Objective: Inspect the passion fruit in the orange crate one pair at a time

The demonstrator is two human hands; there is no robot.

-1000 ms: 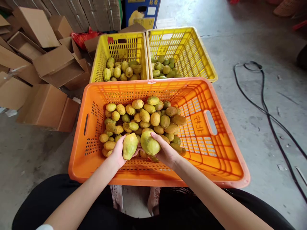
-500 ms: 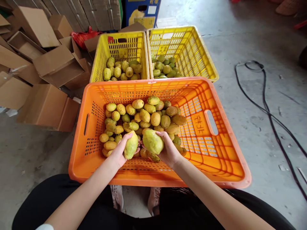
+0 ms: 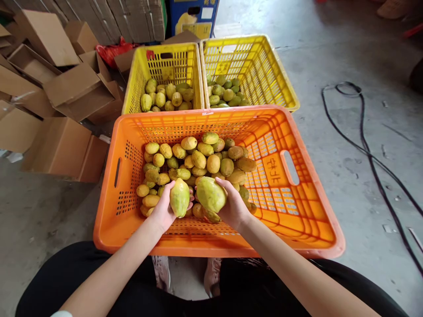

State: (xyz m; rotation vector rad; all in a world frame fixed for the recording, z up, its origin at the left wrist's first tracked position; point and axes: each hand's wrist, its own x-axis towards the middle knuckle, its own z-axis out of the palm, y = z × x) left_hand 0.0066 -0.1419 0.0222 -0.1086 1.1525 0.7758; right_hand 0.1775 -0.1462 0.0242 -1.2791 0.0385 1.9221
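Note:
My left hand (image 3: 165, 208) is closed round a yellow-green papaya (image 3: 180, 198), its narrower end pointing down toward me. A larger, greener papaya (image 3: 210, 194) rests in my right hand (image 3: 234, 207), with the thumb over its upper side and the other fingers mostly hidden underneath. The two held fruits are side by side, a small gap apart, above the near part of an orange plastic crate (image 3: 218, 252). Below them in the crate lies a heap of smaller yellow, green and brownish papayas (image 3: 213, 163).
Beyond the orange crate stand a left yellow crate (image 3: 131, 94) and a right yellow crate (image 3: 280, 66), each with green-yellow fruit inside. Cardboard boxes (image 3: 59, 145) are piled at the left. A black cable (image 3: 368, 154) loops over the floor at the right.
The papaya in my left hand has turned slightly, showing more of its yellow top and striped side. The right hand's papaya has stayed nearly still.

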